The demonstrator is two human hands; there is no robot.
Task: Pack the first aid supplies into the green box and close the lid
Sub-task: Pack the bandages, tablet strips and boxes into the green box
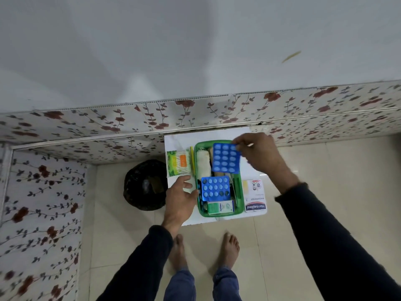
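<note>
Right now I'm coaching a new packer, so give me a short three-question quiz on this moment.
1. True or false: the right hand holds a blue blister pack above the green box.
2. Which item lies outside the box at its right: A) Hansaplast box B) white gauze roll C) green eye-drop carton?
3. Fill in: the left hand rests at the box's ____ side.

Key: 1 true; 2 A; 3 left.

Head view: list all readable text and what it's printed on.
"Hansaplast": white plaster box right of the green box, upside down to the camera.
"WASHPROOF": same plaster box, smaller line.
"Optibex", uncertain: green-white carton inside the green box.
Cotton bud pack, orange label: too blurred.
</note>
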